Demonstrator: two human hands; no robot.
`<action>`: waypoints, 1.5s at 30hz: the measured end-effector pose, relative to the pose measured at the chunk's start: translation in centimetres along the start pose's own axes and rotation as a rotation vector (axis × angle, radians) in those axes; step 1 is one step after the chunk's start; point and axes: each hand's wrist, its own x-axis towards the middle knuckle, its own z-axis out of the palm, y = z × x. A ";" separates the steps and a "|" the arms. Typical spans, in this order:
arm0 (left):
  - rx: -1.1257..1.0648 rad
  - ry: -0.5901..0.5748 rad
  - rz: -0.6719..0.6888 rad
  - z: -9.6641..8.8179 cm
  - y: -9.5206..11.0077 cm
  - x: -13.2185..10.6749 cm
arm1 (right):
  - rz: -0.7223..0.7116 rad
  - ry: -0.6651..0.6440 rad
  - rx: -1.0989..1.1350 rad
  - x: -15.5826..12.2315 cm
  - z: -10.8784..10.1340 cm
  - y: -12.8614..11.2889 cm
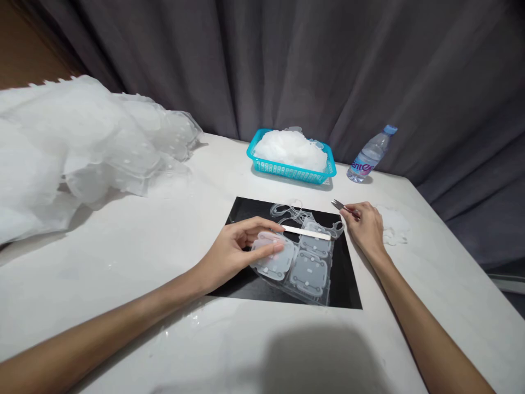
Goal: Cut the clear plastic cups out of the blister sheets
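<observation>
The white table (164, 241) carries a heap of cloudy white bags (82, 142) over its far left part. A turquoise basket (287, 173) stands by the far edge, a water bottle (369, 157) near the far right corner; a black mat (348, 284) lies mid-table, and a thin white scrap (396, 225) toward the right edge.

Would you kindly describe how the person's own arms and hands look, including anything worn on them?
The left forearm and right forearm are slim and bare as far as they show, with no sleeve in view. The left hand and right hand are ungloved, and I see no ring, watch or bracelet.
</observation>
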 end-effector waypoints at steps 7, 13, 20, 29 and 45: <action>0.044 -0.037 -0.003 -0.2 0.3 0.1 | -0.017 -0.039 0.055 0.0 -0.1 0.3; 0.019 -0.031 -0.007 -0.2 0.3 0.2 | -0.028 -0.040 0.017 -0.3 -0.4 -0.6; -0.034 0.037 -0.059 -0.8 -0.7 0.8 | -0.410 -0.414 0.467 -1.1 -2.3 -5.4; 0.208 0.175 0.107 -2.0 -0.8 6.1 | -0.439 -0.611 0.583 -1.7 -0.9 -5.7; 0.769 -0.011 0.454 1.5 2.1 6.4 | -0.391 -0.164 0.516 -1.3 -3.0 -6.7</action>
